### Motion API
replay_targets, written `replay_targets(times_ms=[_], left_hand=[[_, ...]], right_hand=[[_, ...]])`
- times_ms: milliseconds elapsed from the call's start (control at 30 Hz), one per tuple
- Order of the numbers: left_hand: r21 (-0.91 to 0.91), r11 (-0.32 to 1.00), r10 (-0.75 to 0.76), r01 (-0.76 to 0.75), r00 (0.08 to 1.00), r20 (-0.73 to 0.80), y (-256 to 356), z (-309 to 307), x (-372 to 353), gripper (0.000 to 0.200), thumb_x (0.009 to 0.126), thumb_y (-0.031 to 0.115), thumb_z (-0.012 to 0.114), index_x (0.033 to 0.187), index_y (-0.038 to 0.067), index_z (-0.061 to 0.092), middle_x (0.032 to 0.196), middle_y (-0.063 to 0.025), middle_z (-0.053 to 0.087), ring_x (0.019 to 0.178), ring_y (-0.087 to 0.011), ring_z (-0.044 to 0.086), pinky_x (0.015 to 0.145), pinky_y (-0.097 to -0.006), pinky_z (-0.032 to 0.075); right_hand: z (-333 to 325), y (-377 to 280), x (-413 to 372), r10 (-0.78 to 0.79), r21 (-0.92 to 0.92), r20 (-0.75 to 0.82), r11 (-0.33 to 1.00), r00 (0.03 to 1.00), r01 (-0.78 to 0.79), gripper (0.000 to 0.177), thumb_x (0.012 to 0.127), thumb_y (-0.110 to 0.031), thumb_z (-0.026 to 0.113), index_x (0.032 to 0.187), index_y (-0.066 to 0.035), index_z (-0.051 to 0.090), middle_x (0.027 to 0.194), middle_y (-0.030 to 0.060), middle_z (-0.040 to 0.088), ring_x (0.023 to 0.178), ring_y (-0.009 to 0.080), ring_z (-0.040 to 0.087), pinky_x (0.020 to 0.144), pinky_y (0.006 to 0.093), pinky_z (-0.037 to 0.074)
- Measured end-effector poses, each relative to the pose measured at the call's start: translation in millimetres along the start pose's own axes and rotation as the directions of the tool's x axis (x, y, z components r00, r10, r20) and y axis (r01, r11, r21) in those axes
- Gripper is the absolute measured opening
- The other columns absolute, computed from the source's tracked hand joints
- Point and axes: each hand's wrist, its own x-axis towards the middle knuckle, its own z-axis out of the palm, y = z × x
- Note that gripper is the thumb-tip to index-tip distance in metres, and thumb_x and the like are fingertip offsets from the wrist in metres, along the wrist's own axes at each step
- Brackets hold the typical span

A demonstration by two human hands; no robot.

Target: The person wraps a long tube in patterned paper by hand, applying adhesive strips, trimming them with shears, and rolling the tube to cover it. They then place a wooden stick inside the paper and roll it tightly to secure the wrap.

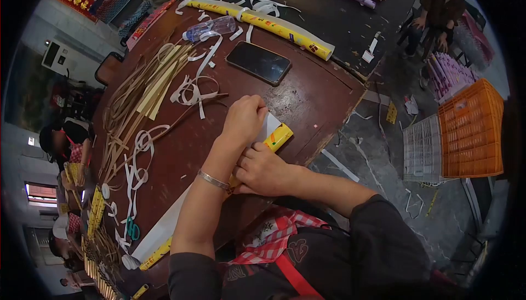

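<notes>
A long yellow printed paper roll [280, 137] with a white paper edge [267, 126] lies diagonally across the brown table in front of me. My right hand [262, 169] is closed over the roll near its upper end, with the fingers curled onto it. Just beyond, my left hand [244, 118] is closed at the white edge; its fingertips are hidden, so what they hold cannot be made out. My left forearm, with a bracelet [212, 180] at the wrist, crosses over the roll and hides its middle. The roll's lower end reappears at the lower left.
A phone [258, 62], a plastic bottle [210, 28] and another yellow roll [268, 25] lie farther back. Brown strips [131, 108], white ribbons [139, 163] and teal-handled scissors [132, 228] are on the left. Crates [471, 130] stand right. Other people sit left and upper right.
</notes>
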Motion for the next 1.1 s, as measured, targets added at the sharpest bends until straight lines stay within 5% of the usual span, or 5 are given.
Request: replay_targets(times_ms=[1100], left_hand=[[-0.081,0.995,0.051,-0.051,0.999,-0.006,-2.6,-6.5,-2.0,0.011,0.085,0.008,0.069,0.092,-0.001,0.068,0.088,-0.0179,0.067,0.081,-0.0348,0.065,0.075,-0.0411,0.052]], right_hand=[[3.1,2.5,1.3,-0.033,0.005,-0.094,0.999,0.995,0.034,0.036,0.069,-0.039,0.078,0.082,-0.010,0.063,0.082,0.0061,0.062,0.082,0.0226,0.056,0.073,0.0378,0.040]])
